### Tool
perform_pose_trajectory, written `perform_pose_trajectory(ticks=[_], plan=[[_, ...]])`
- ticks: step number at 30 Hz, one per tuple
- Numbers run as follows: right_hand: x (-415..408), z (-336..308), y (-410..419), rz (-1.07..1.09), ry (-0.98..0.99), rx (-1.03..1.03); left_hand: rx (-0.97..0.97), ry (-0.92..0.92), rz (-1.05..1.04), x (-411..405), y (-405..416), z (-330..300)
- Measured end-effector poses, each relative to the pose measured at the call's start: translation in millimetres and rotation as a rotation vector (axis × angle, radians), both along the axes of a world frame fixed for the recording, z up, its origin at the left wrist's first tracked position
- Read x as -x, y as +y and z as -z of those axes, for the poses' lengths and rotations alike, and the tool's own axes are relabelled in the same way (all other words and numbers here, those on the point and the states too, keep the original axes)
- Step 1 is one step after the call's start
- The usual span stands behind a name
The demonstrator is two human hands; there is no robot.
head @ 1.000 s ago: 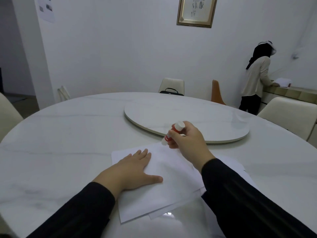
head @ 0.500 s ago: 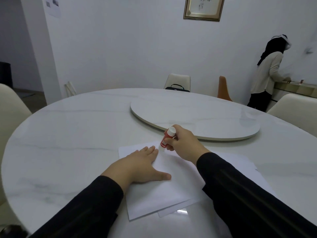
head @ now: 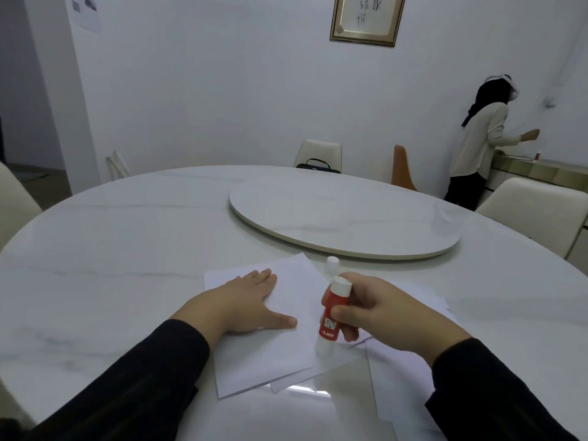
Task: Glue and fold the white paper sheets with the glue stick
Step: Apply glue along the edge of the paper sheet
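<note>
White paper sheets [head: 286,354] lie stacked near the front edge of the round marble table [head: 127,243]. My left hand [head: 245,300] lies flat, fingers spread, on the top sheet. My right hand [head: 378,313] grips a red and white glue stick [head: 331,316], held upright and tilted slightly, its lower end touching the right edge of the top sheet. A small white cap [head: 332,264] stands on the table just beyond the sheets. More sheets [head: 410,377] spread out under my right forearm.
A large round turntable [head: 343,218] sits at the table's centre. Cream chairs [head: 534,211] stand around it, one with a black bag [head: 316,164]. A person [head: 480,148] stands at a counter at the far right.
My right hand has drawn the glue stick from the sheet's far edge toward me, down the right side. The left hand stays pressed on the paper. The cap has come into view.
</note>
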State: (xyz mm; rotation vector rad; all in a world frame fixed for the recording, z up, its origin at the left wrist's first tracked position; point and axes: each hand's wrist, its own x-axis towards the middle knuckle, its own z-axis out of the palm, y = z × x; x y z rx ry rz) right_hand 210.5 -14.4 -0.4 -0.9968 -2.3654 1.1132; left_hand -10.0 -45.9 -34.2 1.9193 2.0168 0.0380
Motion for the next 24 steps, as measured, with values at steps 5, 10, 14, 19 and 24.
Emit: perform_pose_trajectory(ticks=[5,10,14,19,24], plan=[[-9,22,2,0.068,0.503,0.511,0.044,-0.002,0.001,0,-1,-8],[1,31,17,0.357,0.836,0.651,0.186,0.096,0.118,11,-5,-36],[4,32,14,0.388,0.801,0.636,-0.002,0.128,-0.084,-13,-1,-21],[4,29,15,0.414,0.837,0.630,0.077,0.145,0.011,-6,-2,-20],[0,27,19,0.460,0.938,0.553,-0.041,-0.004,-0.006,-8,-1,-17]])
